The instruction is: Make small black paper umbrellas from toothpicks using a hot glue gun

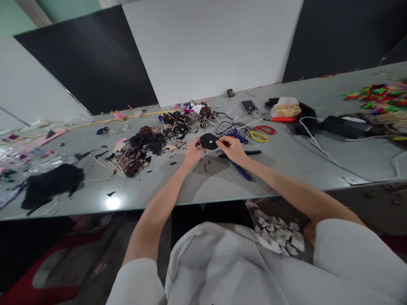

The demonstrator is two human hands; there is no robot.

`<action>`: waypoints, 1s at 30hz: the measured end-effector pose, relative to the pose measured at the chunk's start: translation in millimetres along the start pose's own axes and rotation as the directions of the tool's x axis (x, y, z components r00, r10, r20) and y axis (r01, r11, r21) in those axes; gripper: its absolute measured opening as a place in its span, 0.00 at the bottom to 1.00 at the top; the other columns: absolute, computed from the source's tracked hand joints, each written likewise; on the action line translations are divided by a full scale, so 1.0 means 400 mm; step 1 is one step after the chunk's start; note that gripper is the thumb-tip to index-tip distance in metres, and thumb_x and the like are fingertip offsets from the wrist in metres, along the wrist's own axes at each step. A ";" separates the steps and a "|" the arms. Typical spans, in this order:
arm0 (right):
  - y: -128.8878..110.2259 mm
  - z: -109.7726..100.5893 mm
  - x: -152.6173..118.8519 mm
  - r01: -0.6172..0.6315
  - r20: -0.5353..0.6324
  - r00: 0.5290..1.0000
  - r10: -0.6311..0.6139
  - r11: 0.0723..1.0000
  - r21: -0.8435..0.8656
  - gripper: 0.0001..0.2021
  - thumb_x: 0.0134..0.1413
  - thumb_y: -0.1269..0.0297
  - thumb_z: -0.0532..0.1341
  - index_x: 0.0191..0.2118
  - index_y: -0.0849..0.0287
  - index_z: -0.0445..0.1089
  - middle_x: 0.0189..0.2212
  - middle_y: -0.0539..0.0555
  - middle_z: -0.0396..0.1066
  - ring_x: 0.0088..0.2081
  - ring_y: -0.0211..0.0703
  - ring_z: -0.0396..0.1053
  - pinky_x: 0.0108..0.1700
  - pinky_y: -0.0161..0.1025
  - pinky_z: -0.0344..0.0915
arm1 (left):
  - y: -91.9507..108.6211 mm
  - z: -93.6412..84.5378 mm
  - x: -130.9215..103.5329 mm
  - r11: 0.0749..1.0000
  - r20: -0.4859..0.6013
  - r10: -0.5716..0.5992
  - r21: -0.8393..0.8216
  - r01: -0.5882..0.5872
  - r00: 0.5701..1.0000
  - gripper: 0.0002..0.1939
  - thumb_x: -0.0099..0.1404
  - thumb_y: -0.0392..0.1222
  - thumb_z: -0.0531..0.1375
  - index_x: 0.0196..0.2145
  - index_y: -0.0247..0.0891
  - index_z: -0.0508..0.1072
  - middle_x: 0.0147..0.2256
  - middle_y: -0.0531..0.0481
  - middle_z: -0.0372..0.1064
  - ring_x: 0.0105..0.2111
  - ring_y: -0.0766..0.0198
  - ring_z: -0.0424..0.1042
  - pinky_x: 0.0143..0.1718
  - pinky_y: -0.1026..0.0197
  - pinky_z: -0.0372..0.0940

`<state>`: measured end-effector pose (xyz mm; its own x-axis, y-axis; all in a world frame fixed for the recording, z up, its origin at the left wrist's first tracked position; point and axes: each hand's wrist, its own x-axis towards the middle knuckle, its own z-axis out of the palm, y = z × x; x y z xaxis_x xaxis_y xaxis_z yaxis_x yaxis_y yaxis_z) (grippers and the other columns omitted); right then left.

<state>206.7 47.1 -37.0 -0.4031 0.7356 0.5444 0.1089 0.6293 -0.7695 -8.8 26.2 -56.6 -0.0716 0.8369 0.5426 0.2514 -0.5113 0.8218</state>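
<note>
A round black piece (pixel 209 141) with a small white spot is held up over the grey table, between my two hands. My left hand (pixel 193 151) grips its left edge, fingers closed. On its right edge, my right hand (pixel 231 147) pinches it with thumb and fingers. Just behind and right of my right hand lie a blue tool (pixel 237 135) and yellow-handled scissors (pixel 259 136). Blue-handled pliers (pixel 241 170) rest partly under my right forearm. Left of my left hand is a pile of dark scraps (pixel 135 160) with thin wooden sticks (pixel 110 166).
Along the table's (pixel 305 165) back are a phone (pixel 248 106), red-handled scissors (pixel 265 129) and a tissue pack (pixel 285 108). White cables cross the right side. A black cloth (pixel 52 184) lies front left. White paper scraps (pixel 280 233) fill a spot below the table edge.
</note>
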 end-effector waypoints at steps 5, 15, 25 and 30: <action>0.006 0.004 0.000 -0.029 -0.024 0.999 0.030 0.999 0.013 0.18 0.65 0.47 0.62 0.32 0.57 0.71 0.27 0.50 0.68 0.29 0.40 0.62 0.33 0.40 0.57 | 0.006 -0.001 -0.001 1.000 -0.006 0.006 0.015 -0.006 1.000 0.12 0.57 0.48 0.73 0.34 0.39 0.79 0.33 0.46 0.77 0.35 0.56 0.73 0.40 0.54 0.70; 0.008 -0.005 0.002 -0.058 -0.083 0.995 0.058 0.998 -0.003 0.15 0.63 0.52 0.62 0.34 0.58 0.76 0.29 0.52 0.74 0.30 0.42 0.66 0.34 0.40 0.60 | -0.019 -0.001 0.006 0.991 -0.111 -0.081 -0.119 0.068 0.990 0.11 0.54 0.45 0.71 0.33 0.39 0.77 0.33 0.47 0.75 0.37 0.57 0.74 0.41 0.57 0.68; 0.023 -0.012 0.010 -0.085 -0.191 0.979 0.071 0.994 -0.071 0.13 0.61 0.57 0.61 0.33 0.59 0.78 0.29 0.53 0.76 0.29 0.42 0.67 0.34 0.40 0.60 | -0.044 -0.012 0.014 0.948 -0.197 -0.185 -0.294 0.122 0.963 0.14 0.55 0.50 0.73 0.34 0.42 0.75 0.34 0.48 0.75 0.36 0.61 0.74 0.42 0.55 0.71; 0.025 -0.016 0.010 -0.102 -0.208 0.975 0.079 0.990 -0.100 0.14 0.61 0.54 0.61 0.33 0.58 0.78 0.29 0.54 0.77 0.30 0.44 0.68 0.35 0.40 0.61 | -0.056 -0.061 0.026 0.880 -0.230 -0.293 -0.445 0.168 0.928 0.14 0.62 0.54 0.68 0.35 0.43 0.73 0.33 0.48 0.73 0.35 0.64 0.73 0.42 0.56 0.72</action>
<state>211.9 58.0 -40.5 -0.1952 0.8191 0.5394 0.2398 0.5731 -0.7836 -38.5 41.6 -64.9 -0.3618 0.8818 0.3024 -0.2199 -0.3960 0.8915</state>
